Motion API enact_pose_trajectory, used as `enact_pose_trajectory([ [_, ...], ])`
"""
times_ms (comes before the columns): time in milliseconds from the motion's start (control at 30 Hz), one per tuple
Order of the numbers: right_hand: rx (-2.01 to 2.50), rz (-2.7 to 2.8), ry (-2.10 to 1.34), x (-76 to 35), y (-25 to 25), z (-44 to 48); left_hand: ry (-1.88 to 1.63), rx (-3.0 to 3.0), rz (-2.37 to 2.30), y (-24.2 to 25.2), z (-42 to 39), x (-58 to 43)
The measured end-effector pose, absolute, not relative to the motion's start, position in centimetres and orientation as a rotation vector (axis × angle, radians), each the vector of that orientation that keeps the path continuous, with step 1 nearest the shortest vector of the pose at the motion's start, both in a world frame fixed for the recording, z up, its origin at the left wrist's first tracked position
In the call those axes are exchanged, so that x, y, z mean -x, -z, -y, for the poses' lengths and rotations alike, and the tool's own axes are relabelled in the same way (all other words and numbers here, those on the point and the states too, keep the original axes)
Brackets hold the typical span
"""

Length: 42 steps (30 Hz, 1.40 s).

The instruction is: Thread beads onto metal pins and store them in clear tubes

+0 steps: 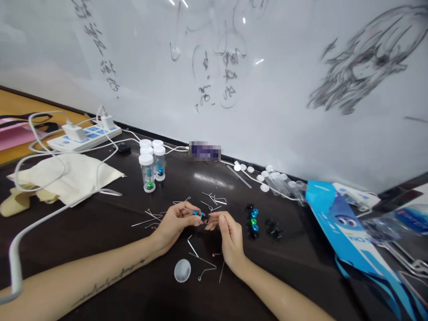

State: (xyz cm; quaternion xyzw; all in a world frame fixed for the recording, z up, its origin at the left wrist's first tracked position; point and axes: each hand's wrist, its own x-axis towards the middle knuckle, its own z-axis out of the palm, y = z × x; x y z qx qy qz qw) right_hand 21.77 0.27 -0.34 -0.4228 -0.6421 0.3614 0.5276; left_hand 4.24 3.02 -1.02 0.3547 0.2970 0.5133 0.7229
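In the middle of the table, my left hand (179, 220) pinches a small blue-and-black part (199, 215), perhaps metal, between thumb and fingers. My right hand (229, 234) is closed at the black end of this same part, its fingertips partly hiding it. To the right of my hands lies a row of small blue, green and black parts (253, 221), beside a pile of small black pieces (274, 229). Thin bent metal wires (214, 200) lie beyond my hands, and an L-shaped hex key (192, 246) lies nearer, above a round translucent cap (182, 270).
White-capped clear tubes (147, 171) stand at the back left, near a power strip (87, 136) with loose white cables. A cream cloth (73, 171) lies on the left. Clear tubes and white caps (276, 178) lie back right, by a blue bag (347, 232). A whiteboard (150, 89) rises behind.
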Motion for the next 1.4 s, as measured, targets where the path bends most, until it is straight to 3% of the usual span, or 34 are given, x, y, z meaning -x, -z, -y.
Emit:
enact_pose_trajectory([
  [1400,1.083,1.602,-0.898,-21.57,-0.04,-0.40,-1.105,-0.782,-0.626,0.75,-2.87,-4.24],
])
